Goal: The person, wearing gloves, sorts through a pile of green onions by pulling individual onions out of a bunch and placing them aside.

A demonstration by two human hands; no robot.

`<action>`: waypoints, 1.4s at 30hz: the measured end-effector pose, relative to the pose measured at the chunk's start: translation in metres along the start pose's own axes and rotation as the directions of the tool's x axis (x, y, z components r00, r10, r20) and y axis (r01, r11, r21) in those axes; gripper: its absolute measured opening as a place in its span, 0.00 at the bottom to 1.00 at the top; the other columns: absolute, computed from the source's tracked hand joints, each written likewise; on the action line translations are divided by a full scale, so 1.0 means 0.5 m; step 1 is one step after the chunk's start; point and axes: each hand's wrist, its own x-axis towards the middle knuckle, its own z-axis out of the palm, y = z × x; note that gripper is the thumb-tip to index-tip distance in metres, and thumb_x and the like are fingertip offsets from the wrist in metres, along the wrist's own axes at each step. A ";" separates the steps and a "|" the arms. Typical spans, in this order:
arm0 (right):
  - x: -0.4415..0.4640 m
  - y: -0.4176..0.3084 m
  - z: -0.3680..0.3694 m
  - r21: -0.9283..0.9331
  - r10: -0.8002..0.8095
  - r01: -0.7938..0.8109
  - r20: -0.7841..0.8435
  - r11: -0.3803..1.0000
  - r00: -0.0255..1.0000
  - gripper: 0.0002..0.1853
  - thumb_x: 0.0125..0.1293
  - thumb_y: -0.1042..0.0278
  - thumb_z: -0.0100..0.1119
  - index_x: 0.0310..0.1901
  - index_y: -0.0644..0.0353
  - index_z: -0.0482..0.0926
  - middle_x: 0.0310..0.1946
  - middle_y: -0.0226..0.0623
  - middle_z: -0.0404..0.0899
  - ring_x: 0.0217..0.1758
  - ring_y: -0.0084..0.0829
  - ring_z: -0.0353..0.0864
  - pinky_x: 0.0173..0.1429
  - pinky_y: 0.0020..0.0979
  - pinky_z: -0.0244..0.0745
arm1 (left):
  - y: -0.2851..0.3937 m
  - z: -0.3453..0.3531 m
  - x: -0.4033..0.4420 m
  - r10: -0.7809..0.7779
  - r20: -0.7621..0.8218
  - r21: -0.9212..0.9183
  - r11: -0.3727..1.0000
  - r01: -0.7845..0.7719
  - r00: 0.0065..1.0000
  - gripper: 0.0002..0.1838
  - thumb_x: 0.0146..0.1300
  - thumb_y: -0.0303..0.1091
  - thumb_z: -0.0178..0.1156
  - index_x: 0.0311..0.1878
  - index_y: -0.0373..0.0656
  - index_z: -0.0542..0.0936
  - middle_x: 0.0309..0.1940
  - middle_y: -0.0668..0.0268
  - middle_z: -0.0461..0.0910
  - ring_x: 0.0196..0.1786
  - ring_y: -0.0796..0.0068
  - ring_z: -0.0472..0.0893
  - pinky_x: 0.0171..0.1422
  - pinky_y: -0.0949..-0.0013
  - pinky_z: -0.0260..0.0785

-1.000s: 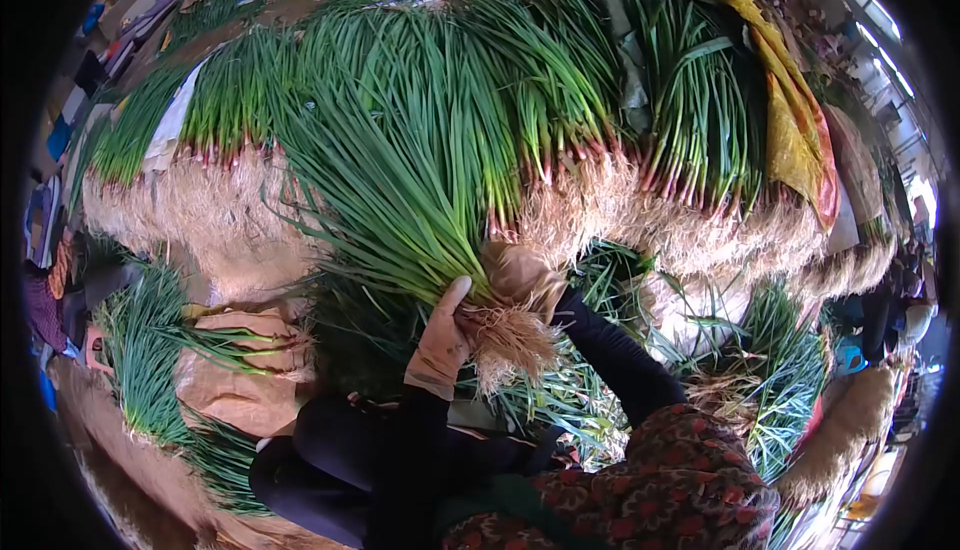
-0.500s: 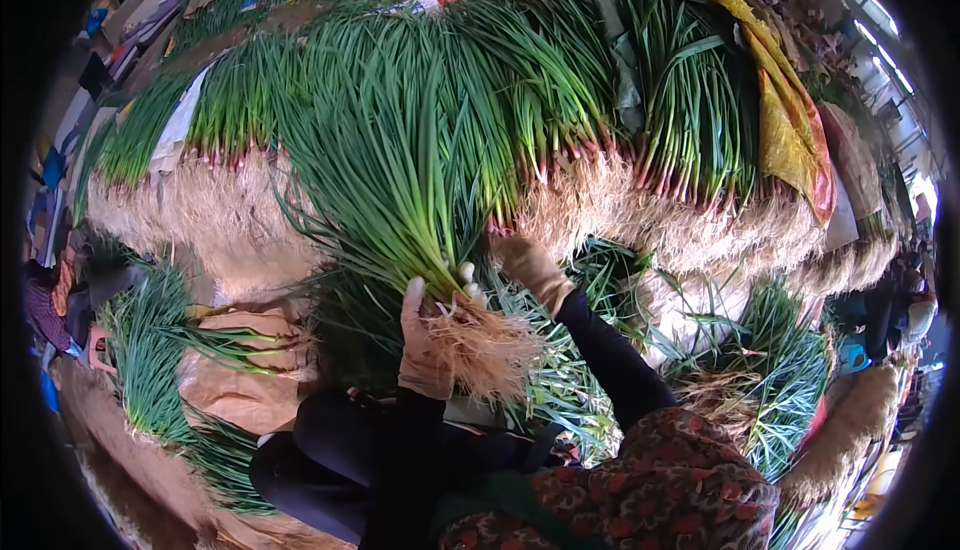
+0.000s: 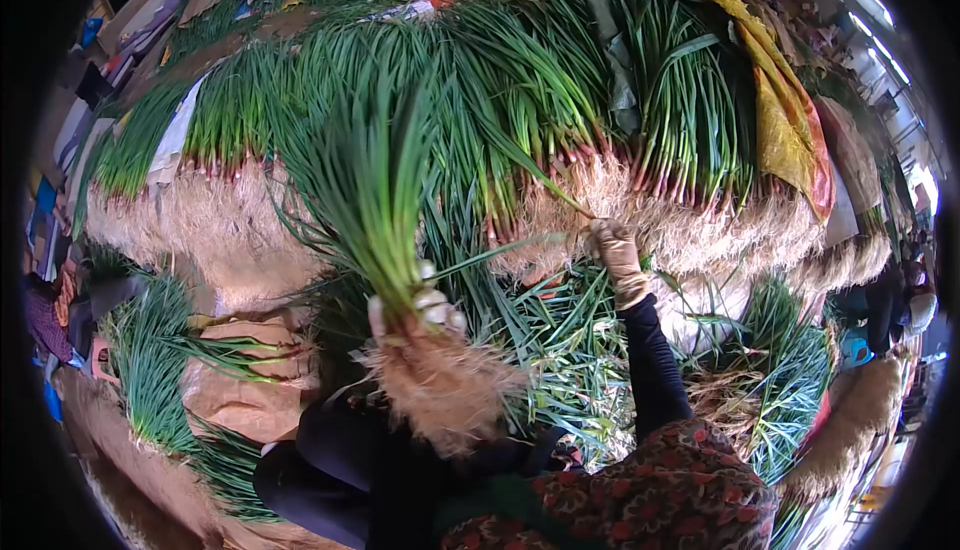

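My gloved left hand is wrapped round a thick bunch of green onions, just above its pale, stringy roots. The bunch stands nearly upright in front of my lap, leaves pointing away from me, and is slightly blurred. To the right, my gloved right hand has its fingers closed at the root end of a single green onion stalk, whose leaf runs up and left over the pile. Behind both hands lies a long row of green onions with the roots toward me.
A brown sack with a few stalks lies at left. Loose leaves cover the ground between my arms. Another heap is at right. A yellow cloth hangs over the row. People sit at the far left and far right.
My left hand has drawn the bunch down and toward me, tilting it more upright. My right hand has left the bunch, moved right and taken hold of a single stalk.
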 end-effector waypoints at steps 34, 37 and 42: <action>-0.065 0.020 0.325 0.702 0.433 -0.682 0.559 0.207 0.707 0.16 0.71 0.59 0.35 0.28 0.54 0.67 0.12 0.17 0.53 0.11 0.19 0.46 0.15 0.24 0.47 | -0.006 -0.108 -0.016 0.076 -0.518 0.366 0.920 0.140 0.852 0.23 0.65 0.45 0.48 0.54 0.35 0.71 0.48 0.52 0.75 0.52 0.55 0.75 0.60 0.52 0.66; -0.045 -0.014 0.336 0.526 0.434 -0.663 0.502 0.533 0.748 0.15 0.71 0.59 0.40 0.26 0.53 0.68 0.10 0.17 0.52 0.09 0.20 0.47 0.14 0.24 0.45 | -0.001 -0.111 -0.020 0.049 -0.533 0.402 0.893 0.202 0.845 0.24 0.64 0.47 0.49 0.52 0.35 0.72 0.47 0.53 0.76 0.50 0.56 0.76 0.58 0.51 0.68; 0.122 0.143 0.327 -0.091 -0.346 0.362 0.153 0.928 0.926 0.16 0.66 0.52 0.52 0.35 0.58 0.79 0.24 0.29 0.78 0.26 0.21 0.72 0.34 0.20 0.66 | -0.005 -0.086 -0.023 0.069 -0.543 0.462 0.857 0.229 0.837 0.26 0.64 0.49 0.48 0.54 0.34 0.71 0.48 0.53 0.76 0.50 0.56 0.76 0.57 0.51 0.68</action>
